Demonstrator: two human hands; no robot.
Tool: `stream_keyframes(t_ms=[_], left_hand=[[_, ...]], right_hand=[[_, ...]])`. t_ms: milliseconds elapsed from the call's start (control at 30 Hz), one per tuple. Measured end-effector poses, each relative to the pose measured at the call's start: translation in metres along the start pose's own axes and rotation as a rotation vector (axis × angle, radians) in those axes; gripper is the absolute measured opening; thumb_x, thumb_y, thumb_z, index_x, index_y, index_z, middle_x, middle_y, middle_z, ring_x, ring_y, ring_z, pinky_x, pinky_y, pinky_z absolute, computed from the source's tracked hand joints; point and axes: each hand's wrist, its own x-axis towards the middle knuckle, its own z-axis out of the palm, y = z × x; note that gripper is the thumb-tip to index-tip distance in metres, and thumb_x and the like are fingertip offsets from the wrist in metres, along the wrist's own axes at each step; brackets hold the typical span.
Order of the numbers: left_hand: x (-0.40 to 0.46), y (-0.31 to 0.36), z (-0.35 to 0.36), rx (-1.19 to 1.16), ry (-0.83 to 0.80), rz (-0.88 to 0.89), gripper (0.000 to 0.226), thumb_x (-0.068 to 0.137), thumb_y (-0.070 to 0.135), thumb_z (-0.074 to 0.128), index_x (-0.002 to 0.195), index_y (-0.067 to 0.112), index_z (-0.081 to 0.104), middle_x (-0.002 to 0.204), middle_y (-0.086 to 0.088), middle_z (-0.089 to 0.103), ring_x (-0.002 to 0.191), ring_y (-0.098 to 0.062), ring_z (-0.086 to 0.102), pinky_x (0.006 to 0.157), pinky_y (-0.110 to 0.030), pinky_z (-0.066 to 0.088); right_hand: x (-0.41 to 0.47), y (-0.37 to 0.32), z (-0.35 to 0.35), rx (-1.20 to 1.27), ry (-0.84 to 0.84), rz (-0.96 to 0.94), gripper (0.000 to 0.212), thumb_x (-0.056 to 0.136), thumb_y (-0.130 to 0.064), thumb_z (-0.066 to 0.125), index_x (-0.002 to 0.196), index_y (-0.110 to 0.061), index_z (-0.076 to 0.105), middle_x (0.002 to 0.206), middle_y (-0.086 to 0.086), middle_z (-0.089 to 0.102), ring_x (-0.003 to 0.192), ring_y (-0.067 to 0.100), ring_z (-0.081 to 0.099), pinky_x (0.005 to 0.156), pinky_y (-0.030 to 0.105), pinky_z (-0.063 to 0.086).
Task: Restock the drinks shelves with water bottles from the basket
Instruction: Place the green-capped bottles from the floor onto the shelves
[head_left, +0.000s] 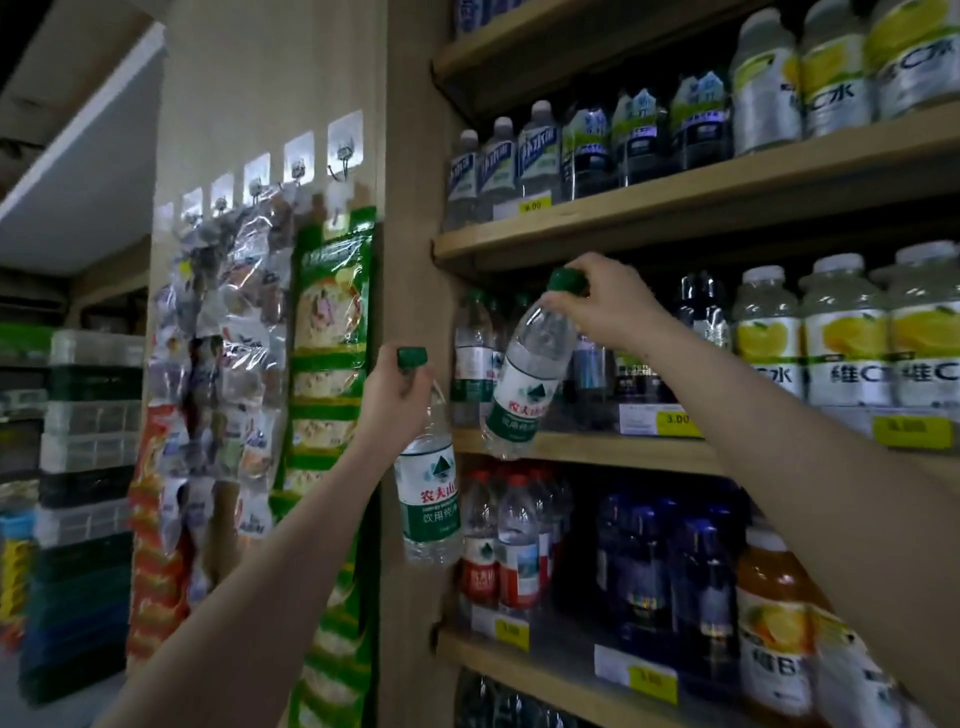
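My right hand (608, 306) grips a green-capped water bottle (524, 384) by its neck; the bottle is tilted, with its base over the front edge of the middle wooden shelf (587, 449). More green-label water bottles (472, 358) stand at that shelf's left end, just behind it. My left hand (397, 392) holds a second green-capped water bottle (428, 499) by the neck; it hangs upright in front of the shelf unit's left post (410, 208), lower than the first. The basket is not in view.
Lemon drinks (841, 338) fill the middle shelf's right side. Red-capped and blue bottles (644, 561) stand on the shelf below, white-capped bottles (498, 161) above. Snack packets (223, 374) hang from hooks on the wall at left. Stacked crates (88, 493) stand further left.
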Motion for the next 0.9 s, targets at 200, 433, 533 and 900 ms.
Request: stream_keyframes(t_ms=[200, 433, 533, 900], left_hand=[[0.053, -0.027, 0.024, -0.044, 0.042, 0.151, 0.017, 0.093, 0.017, 0.051, 0.106, 0.021, 0.041, 0.076, 0.001, 0.062, 0.056, -0.002, 0.059, 0.044, -0.010, 0.039], [0.104, -0.040, 0.037, -0.137, 0.104, 0.192, 0.020, 0.092, 0.020, 0.052, 0.110, 0.023, 0.043, 0.088, 0.003, 0.061, 0.070, -0.002, 0.058, 0.051, -0.005, 0.040], [0.111, -0.047, 0.039, -0.146, 0.104, 0.188, 0.021, 0.092, 0.021, 0.054, 0.109, 0.024, 0.044, 0.085, 0.010, 0.059, 0.071, 0.001, 0.058, 0.053, -0.003, 0.040], [0.124, -0.063, 0.039, -0.147, 0.073, 0.189, 0.026, 0.091, 0.021, 0.056, 0.117, 0.019, 0.050, 0.085, 0.010, 0.063, 0.070, 0.005, 0.059, 0.054, -0.003, 0.041]], right_hand=[[0.049, -0.026, 0.013, -0.071, 0.142, -0.053, 0.044, 0.085, -0.038, 0.063, 0.117, -0.010, 0.052, 0.116, 0.010, 0.057, 0.106, 0.026, 0.053, 0.085, 0.034, 0.043], [0.091, -0.013, 0.045, -0.202, 0.115, -0.003, 0.045, 0.087, -0.037, 0.060, 0.123, -0.012, 0.047, 0.116, 0.014, 0.057, 0.105, 0.031, 0.056, 0.076, 0.031, 0.042], [0.093, 0.004, 0.063, -0.212, 0.069, 0.049, 0.048, 0.088, -0.037, 0.060, 0.127, -0.013, 0.046, 0.120, 0.016, 0.056, 0.106, 0.033, 0.056, 0.079, 0.033, 0.045], [0.114, 0.029, 0.130, -0.130, 0.235, 0.009, 0.029, 0.093, -0.027, 0.053, 0.111, -0.015, 0.035, 0.075, -0.002, 0.048, 0.057, 0.014, 0.048, 0.055, 0.033, 0.042]])
